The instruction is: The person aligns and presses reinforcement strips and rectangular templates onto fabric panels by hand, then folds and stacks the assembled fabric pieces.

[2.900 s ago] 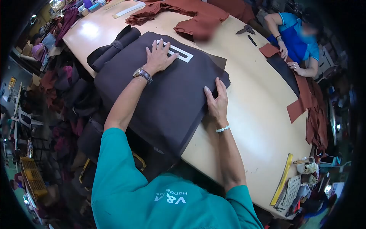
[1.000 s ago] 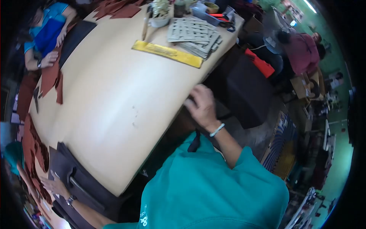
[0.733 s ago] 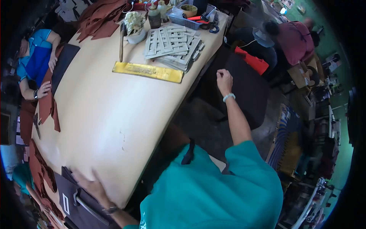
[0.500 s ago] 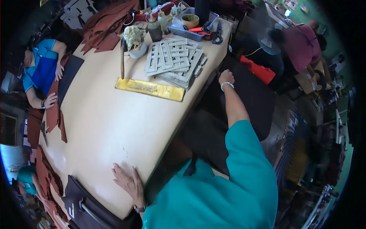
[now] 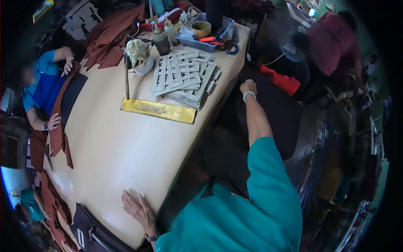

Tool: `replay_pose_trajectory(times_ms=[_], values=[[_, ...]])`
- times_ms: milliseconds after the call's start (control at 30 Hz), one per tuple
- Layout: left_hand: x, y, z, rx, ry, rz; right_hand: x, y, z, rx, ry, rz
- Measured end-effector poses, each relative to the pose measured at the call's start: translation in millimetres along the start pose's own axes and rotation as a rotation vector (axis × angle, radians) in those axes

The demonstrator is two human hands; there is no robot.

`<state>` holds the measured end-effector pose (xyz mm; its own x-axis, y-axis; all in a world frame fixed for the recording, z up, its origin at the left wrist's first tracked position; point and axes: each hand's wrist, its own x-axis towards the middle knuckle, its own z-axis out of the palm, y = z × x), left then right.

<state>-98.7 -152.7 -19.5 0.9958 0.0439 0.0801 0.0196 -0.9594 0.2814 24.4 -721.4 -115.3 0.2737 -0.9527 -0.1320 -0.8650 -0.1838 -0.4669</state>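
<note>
My left hand (image 5: 139, 211) lies flat on the pale tabletop (image 5: 109, 147) near its front edge, fingers spread and nothing under them that shows. Beside it at the bottom is a stack of dark material (image 5: 94, 233), with a white rectangular frame (image 5: 80, 238) and a grey curved rod on top. My right hand (image 5: 248, 87) is closed at the edge of dark material (image 5: 273, 113) beyond the table's right side. Its fingers are bent, and what they grip is hidden or too small to name.
A yellow strip (image 5: 158, 111), grey slotted templates (image 5: 184, 77), a white bowl (image 5: 144, 67), bottles and a blue basket (image 5: 201, 42) stand at the back. A co-worker (image 5: 49, 88) handles reddish-brown pieces at left, near scissors (image 5: 49, 157). Another person (image 5: 336, 42) is at upper right.
My left hand has left the dark stack and white frame and now rests on the bare tabletop. My right hand has moved off the stack to the dark material beyond the table. The view has turned right.
</note>
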Motion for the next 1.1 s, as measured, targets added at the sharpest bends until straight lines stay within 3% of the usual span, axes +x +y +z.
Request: replay_pose_trajectory(times_ms=[133, 267, 467, 533, 667, 733, 833, 900, 933, 967, 1000, 1100], values=[[-1, -6, 2, -0.009, -0.006, 0.009, 37, 45, 28, 0.081, -0.099, -0.229], [0, -4, 4, 0.02, -0.002, 0.013, 26, 72, 10, 1.008, -0.267, 0.055], [1, -5, 3, 0.005, -0.001, 0.036, 3, 102, -48, 1.189, 0.008, 0.057], [2, 2, -2, 0.026, -0.024, 0.013, -16, 88, -86, 1.634, -0.058, 0.146], [9, 8, -5, -0.28, -0.082, 0.135, -97, 6, -175, 1.937, -0.334, -0.354], [16, 37, -16, -0.556, -0.11, 0.206, -171, -52, -204, 1.935, -0.407, -0.416], [22, 72, -34, -0.885, -0.171, 0.402, -243, -109, -174, 1.856, -0.879, -0.587], [22, 90, -38, -1.063, -0.098, 0.41, -299, -141, -134, 1.108, -0.397, -1.345], [23, 91, -39, -1.151, -0.053, 0.414, -322, -152, -114, 0.948, -0.3, -1.623], [26, 84, -37, -1.277, -0.062, 0.294, -341, -164, -77, 1.053, -0.427, -1.73], [28, 75, -31, -1.403, -0.067, 0.174, -370, -172, -45, 1.353, -0.534, -1.824], [30, 30, -18, -1.591, 0.019, -0.076, -432, -167, -48, 0.866, -1.334, -1.447]])
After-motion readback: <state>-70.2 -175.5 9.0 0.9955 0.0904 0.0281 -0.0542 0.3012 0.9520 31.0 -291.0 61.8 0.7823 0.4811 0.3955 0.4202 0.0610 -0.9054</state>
